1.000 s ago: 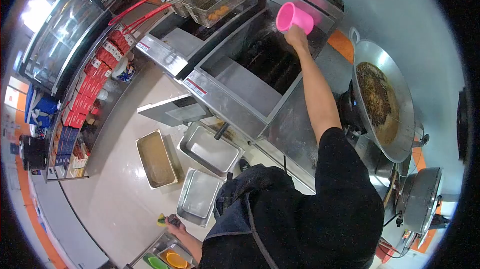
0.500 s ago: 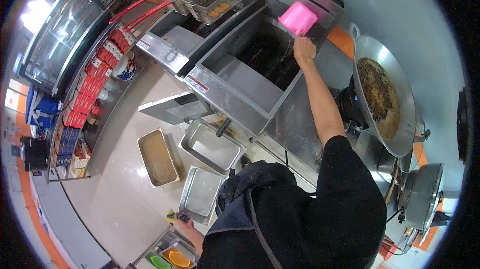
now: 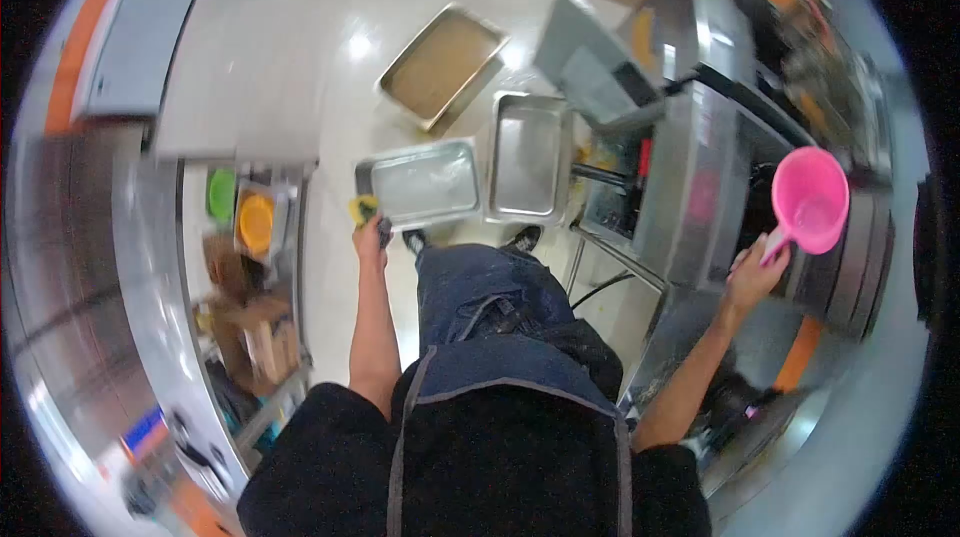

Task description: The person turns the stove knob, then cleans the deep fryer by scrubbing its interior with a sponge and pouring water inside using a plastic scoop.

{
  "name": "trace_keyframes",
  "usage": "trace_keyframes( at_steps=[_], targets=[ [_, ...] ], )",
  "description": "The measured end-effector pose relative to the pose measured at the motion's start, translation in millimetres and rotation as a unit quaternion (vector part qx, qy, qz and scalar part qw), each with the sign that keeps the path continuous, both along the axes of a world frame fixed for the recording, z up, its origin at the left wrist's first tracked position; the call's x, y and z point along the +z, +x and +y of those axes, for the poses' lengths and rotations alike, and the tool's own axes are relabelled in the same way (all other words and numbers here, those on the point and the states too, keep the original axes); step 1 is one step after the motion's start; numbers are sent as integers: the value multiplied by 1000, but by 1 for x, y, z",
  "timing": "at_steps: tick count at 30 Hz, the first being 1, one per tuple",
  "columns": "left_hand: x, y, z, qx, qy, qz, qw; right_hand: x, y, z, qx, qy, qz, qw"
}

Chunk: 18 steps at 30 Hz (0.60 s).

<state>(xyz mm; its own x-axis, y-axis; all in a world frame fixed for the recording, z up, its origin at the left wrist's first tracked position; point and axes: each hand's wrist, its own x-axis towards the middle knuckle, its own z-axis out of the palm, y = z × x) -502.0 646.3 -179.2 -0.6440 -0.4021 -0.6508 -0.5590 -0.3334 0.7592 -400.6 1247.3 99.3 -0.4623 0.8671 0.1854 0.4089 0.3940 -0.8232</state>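
Note:
My right hand [image 3: 757, 277] is closed round the handle of a pink plastic dipper [image 3: 812, 195], whose hollow faces up toward me beside the steel fryer [image 3: 668, 187]. In my left hand [image 3: 370, 239] is a yellow sponge [image 3: 362, 207], with something dark against it that is too small to make out. That hand hangs over the floor just by the near left corner of a steel pan [image 3: 425, 182] with a wet-looking bottom. A second steel pan [image 3: 527, 157] stands to its right, under the fryer's open door [image 3: 592, 57].
Farther out on the floor is a pan with a brownish bottom [image 3: 440, 67]. To the left, a steel shelf unit [image 3: 170, 287] holds a green bowl [image 3: 221, 194], an orange bowl [image 3: 257, 223] and a cardboard box [image 3: 272, 342]. My shoes [image 3: 524, 238] are close to the pans.
My view has swung down and toward the left. My right hand has drawn the dipper back from over the fryer's vat, its mouth now facing up. The sponge stays in my left hand.

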Motion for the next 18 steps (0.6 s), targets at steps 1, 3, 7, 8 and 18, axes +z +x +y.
trace_keyframes(
  at_steps=[1,3,7,8,18],
  targets=[
    [1,4,-11,-4,-21,-6,1000,1,-15,-52,35,-99,43,994],
    [-3,11,-31,2,-76,-37,996,-23,-28,-121,112,-173,40,978],
    [-66,10,-87,-66,-220,-90,969,-111,-47,-233,251,-287,-67,922],
    [-93,7,-102,-100,-296,-117,943,-136,-56,-256,276,-317,-117,900],
    [-470,-58,-254,-603,-550,-155,557,-560,-150,-387,586,66,-433,682]
  ],
)
